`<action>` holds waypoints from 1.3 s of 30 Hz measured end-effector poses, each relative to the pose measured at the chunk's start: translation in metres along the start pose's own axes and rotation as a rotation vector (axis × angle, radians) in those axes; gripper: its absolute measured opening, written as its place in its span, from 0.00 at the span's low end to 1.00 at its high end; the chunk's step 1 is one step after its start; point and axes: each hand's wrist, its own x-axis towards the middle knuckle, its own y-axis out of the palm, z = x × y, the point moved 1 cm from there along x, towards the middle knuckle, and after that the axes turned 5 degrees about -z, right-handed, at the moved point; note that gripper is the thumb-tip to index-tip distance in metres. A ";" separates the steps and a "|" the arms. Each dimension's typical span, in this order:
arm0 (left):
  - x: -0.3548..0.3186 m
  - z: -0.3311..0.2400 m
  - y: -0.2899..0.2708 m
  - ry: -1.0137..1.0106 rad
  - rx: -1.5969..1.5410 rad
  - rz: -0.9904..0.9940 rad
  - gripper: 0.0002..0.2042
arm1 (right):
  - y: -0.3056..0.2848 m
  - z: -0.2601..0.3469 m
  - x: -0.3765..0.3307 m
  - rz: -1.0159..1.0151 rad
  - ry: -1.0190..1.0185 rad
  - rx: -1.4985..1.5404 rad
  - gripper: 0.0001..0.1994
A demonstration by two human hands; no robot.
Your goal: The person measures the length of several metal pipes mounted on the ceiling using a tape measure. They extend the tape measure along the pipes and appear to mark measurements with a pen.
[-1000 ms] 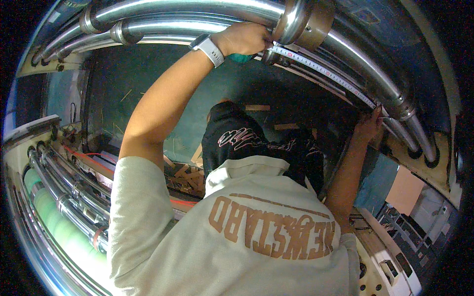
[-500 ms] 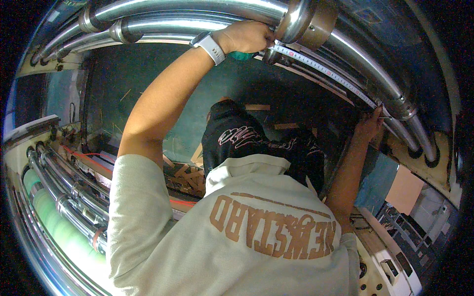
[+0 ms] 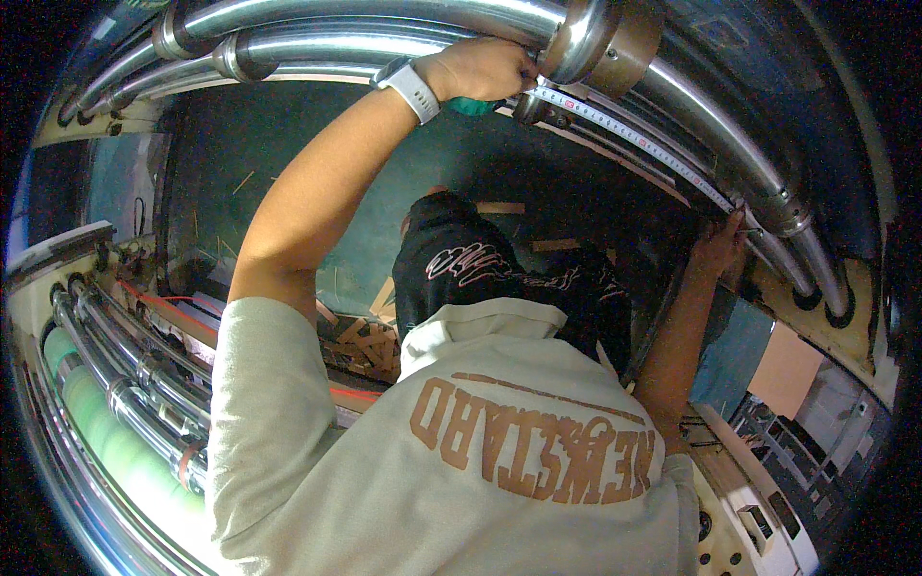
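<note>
Left hand: the left hand (image 3: pixel 485 69) is raised overhead at the upper centre. Its fingers are curled shut around the teal case of the tape measure (image 3: pixel 634 139), and a pale wristwatch (image 3: pixel 411 88) sits on that wrist.
Case position: the case lies under the left palm, touching the underside of the pipe (image 3: pixel 384 17) just beside the wide metal collar (image 3: pixel 607 40).
Long axis: the blade runs out of the left hand toward the right hand, slanting down and to the right. It lies close along the underside of the pipe, following the pipe's line.
Nearer hand: the left hand carries the body of the tape measure and the right hand meets only its far tip. The two hands are well apart, with the whole drawn blade between them.
Right hand: the right hand (image 3: pixel 718 248) is raised at the right, lower than the left. Its fingers are closed on the blade's end, pressing it to the pipe beside a second joint. The exact pinch is too small to make out.
Below the hands: a capped head and the back of a pale shirt lie between the two arms. A bank of metal rollers (image 3: pixel 125 394) lies far down and to the left of the left hand.
</note>
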 end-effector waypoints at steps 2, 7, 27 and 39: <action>-0.002 -0.003 -0.003 -0.018 -0.005 0.015 0.13 | -0.003 0.014 0.001 -0.032 0.241 0.338 0.25; 0.000 -0.004 -0.002 0.008 0.034 -0.049 0.13 | -0.006 -0.002 -0.002 -0.280 -0.692 -0.321 0.28; 0.012 0.022 0.013 0.126 0.053 -0.084 0.15 | 0.009 -0.023 0.010 -0.155 -0.626 -0.418 0.25; 0.008 0.015 0.012 0.033 0.070 -0.094 0.13 | 0.004 0.002 0.009 -0.144 -0.505 0.138 0.23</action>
